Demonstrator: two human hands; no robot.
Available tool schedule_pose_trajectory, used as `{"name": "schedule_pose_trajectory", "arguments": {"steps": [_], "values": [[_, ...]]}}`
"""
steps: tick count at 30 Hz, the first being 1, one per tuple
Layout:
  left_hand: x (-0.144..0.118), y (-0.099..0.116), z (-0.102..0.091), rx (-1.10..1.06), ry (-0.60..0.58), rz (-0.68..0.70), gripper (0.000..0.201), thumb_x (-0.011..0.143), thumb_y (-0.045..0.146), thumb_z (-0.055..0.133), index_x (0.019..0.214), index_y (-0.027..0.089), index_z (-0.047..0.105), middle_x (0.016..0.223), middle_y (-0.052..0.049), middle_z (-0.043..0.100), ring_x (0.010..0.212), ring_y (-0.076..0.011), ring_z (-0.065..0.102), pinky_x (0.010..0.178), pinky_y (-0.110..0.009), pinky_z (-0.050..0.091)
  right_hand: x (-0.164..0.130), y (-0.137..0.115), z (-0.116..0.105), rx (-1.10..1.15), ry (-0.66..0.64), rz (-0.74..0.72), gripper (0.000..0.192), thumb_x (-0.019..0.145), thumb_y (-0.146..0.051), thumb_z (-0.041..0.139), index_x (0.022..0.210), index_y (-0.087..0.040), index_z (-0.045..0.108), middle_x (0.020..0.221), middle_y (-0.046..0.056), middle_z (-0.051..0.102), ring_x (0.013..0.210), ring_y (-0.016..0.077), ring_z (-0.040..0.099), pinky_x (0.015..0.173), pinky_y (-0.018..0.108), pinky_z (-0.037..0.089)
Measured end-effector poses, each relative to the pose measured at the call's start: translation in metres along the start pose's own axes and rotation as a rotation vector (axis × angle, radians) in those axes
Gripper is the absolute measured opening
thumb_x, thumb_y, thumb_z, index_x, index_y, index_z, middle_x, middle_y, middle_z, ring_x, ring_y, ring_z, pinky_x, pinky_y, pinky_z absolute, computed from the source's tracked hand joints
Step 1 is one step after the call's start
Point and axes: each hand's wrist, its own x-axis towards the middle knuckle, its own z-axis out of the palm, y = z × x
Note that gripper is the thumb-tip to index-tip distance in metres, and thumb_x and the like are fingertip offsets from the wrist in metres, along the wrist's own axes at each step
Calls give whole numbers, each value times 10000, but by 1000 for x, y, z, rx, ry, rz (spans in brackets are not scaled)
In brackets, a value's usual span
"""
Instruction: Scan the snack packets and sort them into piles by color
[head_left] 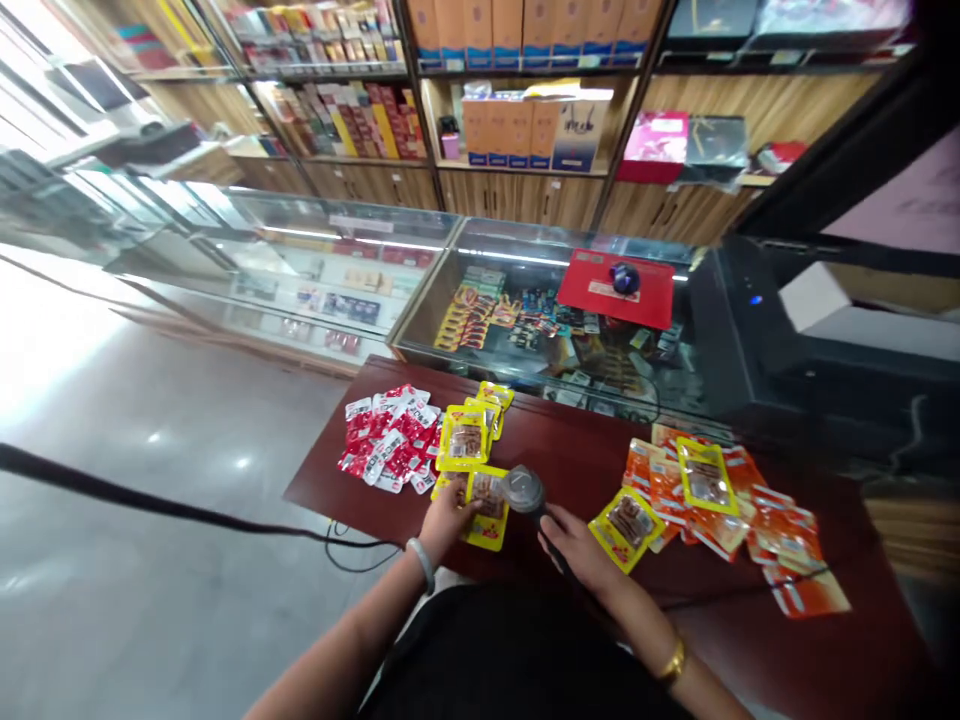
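Note:
My right hand [577, 548] is wrapped round the handle of a barcode scanner [523, 490], its head tilted toward the left. Close beside it, my left hand [450, 518] grips the edge of a yellow snack packet [489, 508] with a clear window. More yellow packets [465, 437] lie just beyond my left hand, partly overlapping. A heap of red and white packets [394, 437] is to their left. To the right of my right hand, one yellow packet [627, 528] rests beside orange packets [667, 485], and another yellow packet [707, 474] lies on top of them.
The dark red table [570, 440] meets a glass display counter [555, 375]. On the glass sit a red mat [585, 285] and a dark mouse [624, 279]. A black machine [739, 330] stands at the right. A dark cable [225, 515] crosses the left side. Stocked shelves line the back.

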Motion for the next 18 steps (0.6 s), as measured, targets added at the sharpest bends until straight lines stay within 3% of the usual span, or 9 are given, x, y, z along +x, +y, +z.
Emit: {"name": "schedule_pose_trajectory", "arguments": {"steps": [3, 6, 11, 18], "values": [[-13, -39, -8, -102, 27, -68, 285, 691, 377, 716, 863, 210, 563, 726, 18, 661, 682, -149, 641, 600, -221, 452, 3, 2, 13, -41, -50, 10, 650, 726, -703, 628, 1080, -159, 598, 528, -71, 449, 437, 89, 389, 389, 194, 255], [-18, -62, -11, -202, 67, -110, 336, 647, 418, 742, 821, 203, 552, 701, 18, 663, 673, -162, 649, 598, -237, 474, 4, 3, 20, -77, -70, 12, 657, 721, -706, 628, 1069, -150, 606, 543, -59, 463, 453, 92, 396, 390, 195, 261], [-5, -62, -17, -304, 148, -88, 373, 642, 462, 740, 836, 204, 553, 726, 1, 680, 704, -173, 667, 621, -250, 499, 1, 2, 23, -117, -47, 16, 680, 713, -720, 619, 1069, -142, 601, 541, -58, 478, 446, 90, 393, 386, 195, 263], [27, -59, -22, -430, 111, -34, 362, 710, 479, 656, 892, 193, 531, 751, -3, 660, 693, -157, 651, 623, -250, 506, -4, 5, 19, -97, 11, 47, 695, 696, -733, 618, 1074, -152, 584, 520, -69, 485, 407, 88, 391, 387, 202, 254]]}}
